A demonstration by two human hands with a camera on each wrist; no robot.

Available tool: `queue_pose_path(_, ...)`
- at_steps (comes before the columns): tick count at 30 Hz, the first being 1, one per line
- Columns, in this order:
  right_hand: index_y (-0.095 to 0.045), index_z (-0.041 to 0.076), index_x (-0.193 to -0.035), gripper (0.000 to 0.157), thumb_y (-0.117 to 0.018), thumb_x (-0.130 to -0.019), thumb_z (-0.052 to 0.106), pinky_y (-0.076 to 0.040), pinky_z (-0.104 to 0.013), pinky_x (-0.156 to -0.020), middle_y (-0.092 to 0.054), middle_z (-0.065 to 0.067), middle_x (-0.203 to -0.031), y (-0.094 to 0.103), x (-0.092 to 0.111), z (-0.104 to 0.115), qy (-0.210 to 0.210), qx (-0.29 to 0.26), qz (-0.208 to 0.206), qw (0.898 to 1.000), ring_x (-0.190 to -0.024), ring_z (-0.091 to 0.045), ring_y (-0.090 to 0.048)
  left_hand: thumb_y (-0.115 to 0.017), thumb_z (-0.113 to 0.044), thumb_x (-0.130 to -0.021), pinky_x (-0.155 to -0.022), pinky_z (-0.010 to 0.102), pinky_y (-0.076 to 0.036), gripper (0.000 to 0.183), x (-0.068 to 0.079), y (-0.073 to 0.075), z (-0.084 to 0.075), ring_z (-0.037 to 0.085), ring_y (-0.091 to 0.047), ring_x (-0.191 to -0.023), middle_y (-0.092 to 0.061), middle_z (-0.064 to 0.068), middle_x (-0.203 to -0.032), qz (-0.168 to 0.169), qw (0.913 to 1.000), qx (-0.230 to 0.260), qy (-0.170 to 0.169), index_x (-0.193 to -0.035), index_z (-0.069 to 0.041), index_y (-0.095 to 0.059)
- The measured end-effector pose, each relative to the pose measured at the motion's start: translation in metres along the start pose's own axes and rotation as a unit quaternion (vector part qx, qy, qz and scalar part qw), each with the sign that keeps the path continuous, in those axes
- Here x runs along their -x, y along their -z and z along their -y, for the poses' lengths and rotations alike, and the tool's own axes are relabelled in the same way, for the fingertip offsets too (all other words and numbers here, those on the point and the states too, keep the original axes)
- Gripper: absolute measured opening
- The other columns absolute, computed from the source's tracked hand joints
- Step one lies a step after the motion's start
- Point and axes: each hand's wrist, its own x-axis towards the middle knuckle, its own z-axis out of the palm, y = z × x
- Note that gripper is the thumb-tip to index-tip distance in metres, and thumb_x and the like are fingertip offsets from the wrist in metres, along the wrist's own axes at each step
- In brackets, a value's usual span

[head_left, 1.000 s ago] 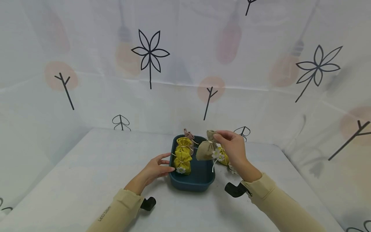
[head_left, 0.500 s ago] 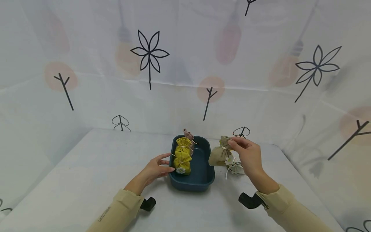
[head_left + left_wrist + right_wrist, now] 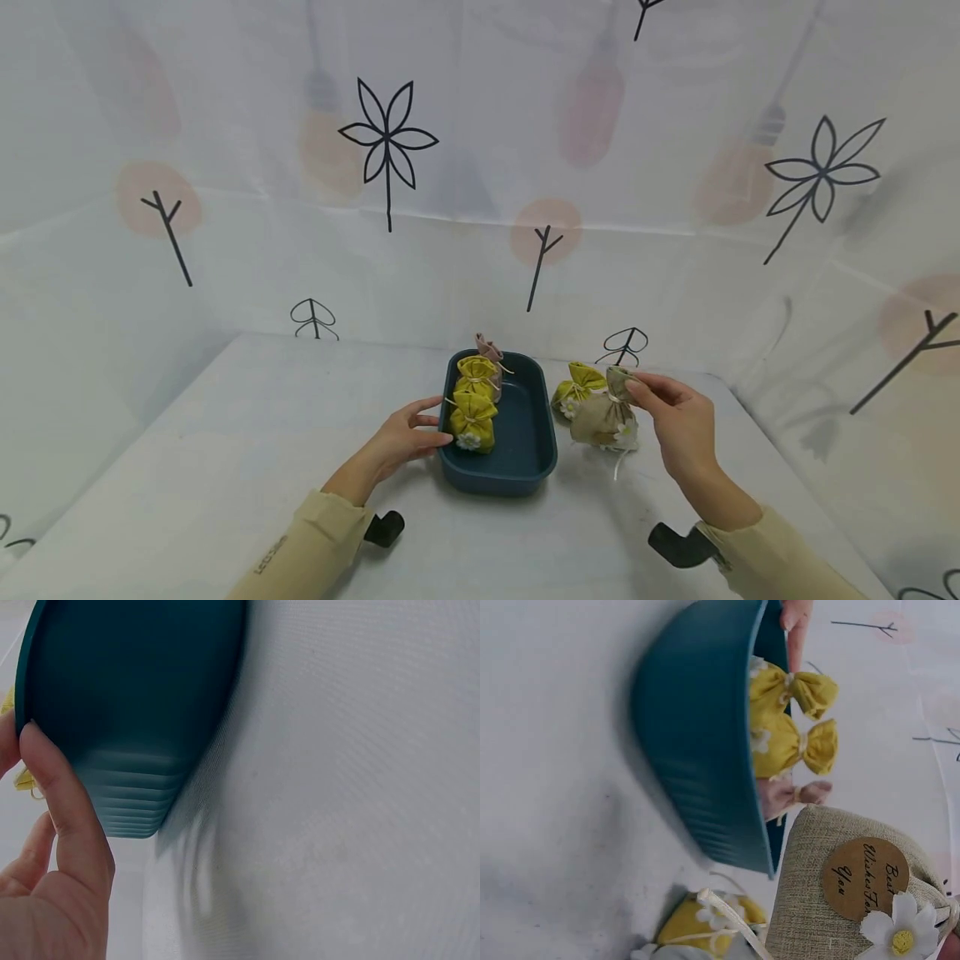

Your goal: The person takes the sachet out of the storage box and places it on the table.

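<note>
My right hand (image 3: 678,421) pinches the gathered top of a beige drawstring pouch (image 3: 600,419), just right of a dark teal plastic bin (image 3: 495,482). In the right wrist view, the beige pouch (image 3: 810,885) carries a white fabric daisy and a round brown tag. My left hand (image 3: 397,437) holds the bin's left rim; in the left wrist view one fingertip meets the rim and another finger is partly behind it. Along the bin's left side stand two yellow pouches, one nearer (image 3: 473,421) and one behind (image 3: 476,375), and a pink pouch (image 3: 489,348) at the back.
Another yellow pouch (image 3: 577,390) lies on the white table (image 3: 225,483), right of the bin. A pale pouch (image 3: 742,949) is partly hidden under the beige one. A patterned white cloth (image 3: 465,267) hangs behind the table.
The right hand has carried the beige pouch from above the bin to the right and lower, beside the loose pouches. The left hand and bin have stayed put.
</note>
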Motion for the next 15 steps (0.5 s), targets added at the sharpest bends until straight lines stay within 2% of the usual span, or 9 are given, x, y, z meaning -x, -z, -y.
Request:
queue_pose_path(1, -0.071, 0.001, -0.095, 0.018, -0.073, -0.082, 0.014, -0.049, -0.017, -0.070, -0.068, 0.003, -0.080, 0.003, -0.001, -0.006, 0.008, -0.016, 0.006, 1.000, -0.072, -0.008, -0.064, -0.078, -0.009, -0.075, -0.075, 0.032, -0.052, 0.073, 0.000, 0.000, 0.000, 0.020, -0.058, -0.085, -0.049, 0.017, -0.122, -0.001, 1.0000, -0.001, 0.000, -0.139, -0.015, -0.044)
queue_pose_path(4, -0.071, 0.003, -0.094, 0.020, -0.074, -0.082, 0.019, -0.050, -0.017, -0.069, -0.068, 0.004, -0.080, 0.005, 0.002, -0.013, 0.006, 0.000, -0.005, 1.000, -0.071, -0.008, -0.064, -0.078, -0.009, -0.075, -0.075, 0.032, -0.052, 0.073, 0.000, 0.000, 0.000, 0.020, -0.058, -0.086, -0.049, 0.017, -0.122, -0.003, 1.0000, -0.002, 0.001, -0.139, -0.015, -0.044)
queue_pose_path(7, -0.069, -0.004, -0.097, 0.025, -0.073, -0.082, 0.015, -0.050, -0.018, -0.069, -0.068, 0.003, -0.079, 0.004, 0.004, -0.019, -0.016, 0.002, -0.014, 1.000, -0.071, -0.008, -0.064, -0.078, -0.009, -0.075, -0.075, 0.033, -0.052, 0.073, -0.001, 0.000, 0.000, 0.020, -0.058, -0.086, -0.049, 0.017, -0.122, -0.002, 1.0000, 0.000, 0.001, -0.139, -0.015, -0.044)
queue_pose_path(8, -0.069, -0.004, -0.098, 0.027, -0.073, -0.082, 0.017, -0.051, -0.018, -0.069, -0.068, 0.006, -0.078, 0.002, 0.006, -0.016, -0.032, 0.026, -0.025, 0.999, -0.071, -0.007, -0.064, -0.078, -0.009, -0.075, -0.075, 0.033, -0.052, 0.073, -0.001, 0.000, 0.000, 0.020, -0.058, -0.086, -0.049, 0.017, -0.122, -0.002, 1.0000, 0.000, 0.001, -0.139, -0.015, -0.044)
queue_pose_path(11, -0.067, -0.009, -0.100, 0.028, -0.072, -0.082, 0.012, -0.050, -0.018, -0.068, -0.067, 0.006, -0.078, -0.001, 0.008, -0.021, -0.057, 0.031, -0.036, 0.997, -0.072, -0.006, -0.063, -0.078, -0.009, -0.075, -0.075, 0.032, -0.052, 0.073, -0.001, 0.000, 0.001, 0.020, -0.058, -0.086, -0.049, 0.017, -0.122, 0.000, 1.0000, 0.003, 0.002, -0.139, -0.015, -0.044)
queue_pose_path(15, -0.066, -0.010, -0.101, 0.029, -0.073, -0.081, 0.010, -0.050, -0.018, -0.064, -0.068, 0.002, -0.079, -0.006, 0.009, -0.029, -0.070, 0.048, -0.051, 0.995, -0.070, -0.005, -0.061, -0.078, -0.009, -0.075, -0.075, 0.032, -0.052, 0.073, -0.002, 0.000, 0.001, 0.020, -0.058, -0.085, -0.050, 0.017, -0.121, 0.000, 1.0000, 0.003, 0.003, -0.139, -0.015, -0.044)
